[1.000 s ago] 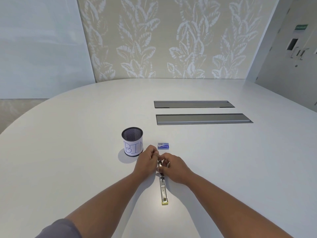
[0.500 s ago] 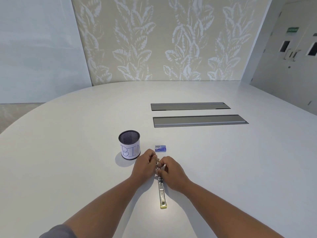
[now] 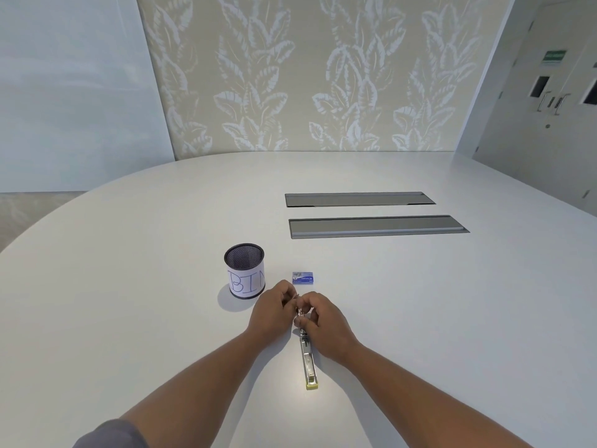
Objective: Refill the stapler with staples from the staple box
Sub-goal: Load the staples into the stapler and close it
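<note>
Matt table, shiny metal, mesh and paper

The table (image 3: 129, 318) looks smooth and matt; the stapler (image 3: 308, 360) is bright glossy metal; the cup (image 3: 244, 270) is dark wire mesh wrapped in paper; the staple box (image 3: 303, 277) looks printed card.

Leaf-patterned wall (image 3: 290, 76) behind white table (image 3: 129, 286)

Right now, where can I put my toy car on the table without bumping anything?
Bare room lies right of the staple box and right hand, up to the table's edge, and left of the bin. It is crowded in the middle, where both hands, left hand too, work at the stapler, with bin and box close behind.
</note>
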`<state>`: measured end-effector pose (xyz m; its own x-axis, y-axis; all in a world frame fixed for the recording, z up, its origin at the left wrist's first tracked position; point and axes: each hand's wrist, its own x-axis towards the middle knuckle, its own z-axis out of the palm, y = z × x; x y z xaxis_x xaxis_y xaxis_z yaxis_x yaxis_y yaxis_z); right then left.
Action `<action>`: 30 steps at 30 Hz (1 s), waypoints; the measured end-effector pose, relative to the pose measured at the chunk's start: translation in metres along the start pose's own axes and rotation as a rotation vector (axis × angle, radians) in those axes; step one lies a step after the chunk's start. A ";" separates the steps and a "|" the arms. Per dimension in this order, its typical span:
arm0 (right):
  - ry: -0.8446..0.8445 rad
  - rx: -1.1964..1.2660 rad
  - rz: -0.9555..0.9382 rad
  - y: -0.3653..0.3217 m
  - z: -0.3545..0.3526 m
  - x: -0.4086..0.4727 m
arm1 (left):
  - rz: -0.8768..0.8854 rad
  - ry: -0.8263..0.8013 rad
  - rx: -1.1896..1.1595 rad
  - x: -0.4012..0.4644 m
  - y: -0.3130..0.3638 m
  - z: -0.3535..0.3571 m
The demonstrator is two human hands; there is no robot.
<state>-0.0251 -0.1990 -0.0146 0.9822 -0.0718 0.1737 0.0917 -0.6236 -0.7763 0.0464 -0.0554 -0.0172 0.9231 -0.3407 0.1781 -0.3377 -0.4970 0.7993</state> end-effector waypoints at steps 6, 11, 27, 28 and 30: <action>0.015 0.013 0.000 0.002 0.001 0.001 | -0.010 0.011 0.014 0.002 0.000 0.000; 0.062 0.016 -0.078 0.007 0.005 -0.006 | -0.014 0.030 0.014 0.002 -0.001 0.002; 0.041 0.043 -0.133 0.004 0.005 -0.012 | -0.043 0.049 -0.009 0.004 0.000 0.003; 0.043 0.036 -0.133 0.003 0.005 -0.013 | -0.043 0.053 -0.006 0.003 0.000 0.003; 0.064 0.003 -0.137 0.003 0.005 -0.015 | -0.040 0.054 -0.002 0.003 0.001 0.003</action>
<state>-0.0392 -0.1958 -0.0222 0.9480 -0.0358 0.3162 0.2246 -0.6285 -0.7447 0.0484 -0.0589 -0.0178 0.9445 -0.2772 0.1763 -0.2998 -0.5079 0.8075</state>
